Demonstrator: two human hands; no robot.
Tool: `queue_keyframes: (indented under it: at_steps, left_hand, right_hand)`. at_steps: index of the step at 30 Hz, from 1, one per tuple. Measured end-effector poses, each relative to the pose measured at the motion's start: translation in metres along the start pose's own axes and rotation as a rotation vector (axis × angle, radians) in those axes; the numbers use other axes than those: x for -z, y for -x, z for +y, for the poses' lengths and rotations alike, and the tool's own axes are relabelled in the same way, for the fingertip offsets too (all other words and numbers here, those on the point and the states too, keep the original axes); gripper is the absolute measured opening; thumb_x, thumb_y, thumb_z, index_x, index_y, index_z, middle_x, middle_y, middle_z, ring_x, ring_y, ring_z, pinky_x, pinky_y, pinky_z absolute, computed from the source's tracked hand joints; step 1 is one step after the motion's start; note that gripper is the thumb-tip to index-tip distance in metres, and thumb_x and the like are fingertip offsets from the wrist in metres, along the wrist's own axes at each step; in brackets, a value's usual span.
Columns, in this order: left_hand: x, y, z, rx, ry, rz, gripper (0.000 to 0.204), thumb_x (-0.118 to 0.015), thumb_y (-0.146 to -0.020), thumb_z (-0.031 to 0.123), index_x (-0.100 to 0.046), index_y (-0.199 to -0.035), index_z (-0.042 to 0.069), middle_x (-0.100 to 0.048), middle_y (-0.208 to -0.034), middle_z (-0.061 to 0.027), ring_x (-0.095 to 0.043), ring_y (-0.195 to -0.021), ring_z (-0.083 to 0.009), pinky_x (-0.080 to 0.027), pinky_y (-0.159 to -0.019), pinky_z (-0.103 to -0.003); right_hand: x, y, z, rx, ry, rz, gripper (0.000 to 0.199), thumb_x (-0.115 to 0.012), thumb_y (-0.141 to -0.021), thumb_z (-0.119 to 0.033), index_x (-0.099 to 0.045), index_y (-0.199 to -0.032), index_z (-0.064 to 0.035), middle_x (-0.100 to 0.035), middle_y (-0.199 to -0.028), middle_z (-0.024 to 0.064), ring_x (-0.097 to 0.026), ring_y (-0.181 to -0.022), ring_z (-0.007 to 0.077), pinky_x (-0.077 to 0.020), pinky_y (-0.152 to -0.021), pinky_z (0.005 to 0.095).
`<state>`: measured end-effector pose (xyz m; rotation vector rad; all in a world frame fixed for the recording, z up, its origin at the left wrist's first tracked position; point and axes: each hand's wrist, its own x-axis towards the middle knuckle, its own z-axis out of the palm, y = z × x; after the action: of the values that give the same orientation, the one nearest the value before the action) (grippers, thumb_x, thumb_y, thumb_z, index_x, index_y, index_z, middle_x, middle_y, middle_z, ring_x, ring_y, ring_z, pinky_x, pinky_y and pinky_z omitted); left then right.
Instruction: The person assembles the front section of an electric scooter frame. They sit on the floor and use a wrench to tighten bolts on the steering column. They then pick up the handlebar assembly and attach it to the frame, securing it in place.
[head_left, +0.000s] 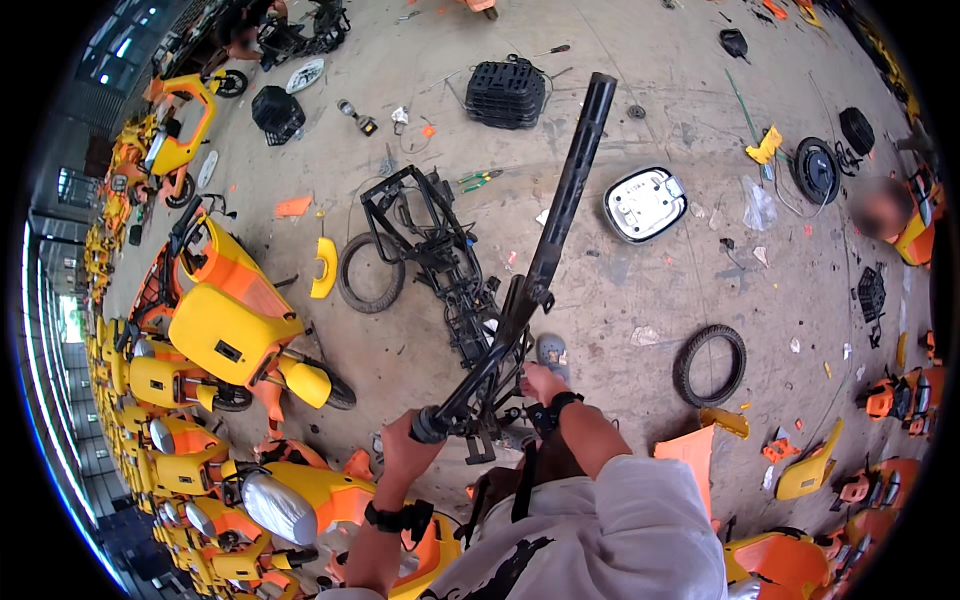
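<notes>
A long black metal tube (pixel 560 195) slants up and to the right in front of me, scuffed along its length. At its lower left end, my left hand (pixel 406 452) is wrapped round a dark ribbed sleeve. My right hand (pixel 543 383) is closed low beside the tube, next to dark metal parts; what it holds is hidden. Behind the tube lies a stripped black vehicle frame (pixel 440 245) on the floor. A loose tyre (pixel 371 273) rests against its left side. A grey shoe (pixel 552 352) shows just beyond my right hand.
Yellow and orange scooters (pixel 235 335) crowd the left side. A white-lined tray-like part (pixel 645 204), a tyre (pixel 711 366), a wheel (pixel 816 171), stacked black crates (pixel 505 92) and pliers (pixel 480 180) lie on the concrete. Orange panels (pixel 690 463) lie near right. Other people are at the edges.
</notes>
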<state>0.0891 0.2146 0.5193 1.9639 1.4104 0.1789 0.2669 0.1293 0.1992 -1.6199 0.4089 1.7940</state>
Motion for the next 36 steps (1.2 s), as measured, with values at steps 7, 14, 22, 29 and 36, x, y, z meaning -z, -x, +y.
queue_keyframes:
  at_steps: [7, 14, 22, 29, 36]
  left_hand:
    - [0.005, 0.019, -0.003, 0.004, -0.036, -0.031, 0.033, -0.078, -0.060, 0.013, -0.064, -0.089, 0.003, -0.065, -0.073, -0.0133, -0.066, -0.066, -0.0230, -0.051, -0.063, -0.031]
    - [-0.018, 0.029, -0.025, 0.111, 0.021, 0.013, 0.030, -0.074, -0.054, 0.005, -0.059, -0.081, 0.003, -0.058, -0.066, -0.0095, -0.056, -0.057, -0.0202, -0.046, -0.057, -0.030]
    - [-0.016, 0.030, -0.053, 0.177, -0.019, 0.008, 0.030, -0.075, -0.054, 0.007, -0.059, -0.079, 0.002, -0.059, -0.064, -0.0089, -0.058, -0.057, -0.0190, -0.047, -0.058, -0.031]
    - [-0.016, 0.042, -0.048, 0.255, -0.042, 0.023, 0.028, -0.076, -0.054, 0.008, -0.059, -0.076, 0.003, -0.058, -0.061, -0.0084, -0.056, -0.054, -0.0179, -0.047, -0.055, -0.031]
    - [-0.017, 0.063, -0.070, 0.266, 0.041, 0.053, 0.025, -0.074, -0.056, 0.008, -0.060, -0.076, 0.003, -0.060, -0.062, -0.0076, -0.056, -0.054, -0.0168, -0.046, -0.055, -0.031]
  right_hand:
    - [-0.056, -0.115, 0.032, -0.050, -0.377, -0.163, 0.031, -0.054, -0.086, -0.034, -0.054, -0.098, -0.0054, -0.058, -0.085, 0.0084, -0.056, -0.069, 0.0220, -0.0452, -0.060, 0.0354]
    - [-0.001, -0.110, 0.044, 0.030, -0.590, 0.151, 0.019, -0.059, -0.082, -0.019, -0.052, -0.079, -0.0014, -0.057, -0.066, 0.0113, -0.059, -0.052, 0.0226, -0.0450, -0.045, 0.0342]
    - [-0.033, -0.055, 0.031, 0.141, -0.643, 0.490, 0.023, -0.054, -0.086, -0.022, -0.052, -0.078, 0.0004, -0.051, -0.060, 0.0085, -0.050, -0.045, 0.0218, -0.0440, -0.042, 0.0351]
    - [-0.024, -0.066, -0.028, -0.117, -1.166, -0.029, 0.030, -0.039, -0.097, -0.030, -0.039, -0.073, -0.0124, -0.026, -0.051, -0.0028, -0.026, -0.042, 0.0130, -0.0302, -0.045, 0.0301]
    - [-0.014, 0.025, -0.050, 0.190, -1.087, -0.065, 0.031, -0.041, -0.097, -0.033, -0.040, -0.074, -0.0115, -0.026, -0.051, -0.0025, -0.028, -0.044, 0.0121, -0.0301, -0.047, 0.0295]
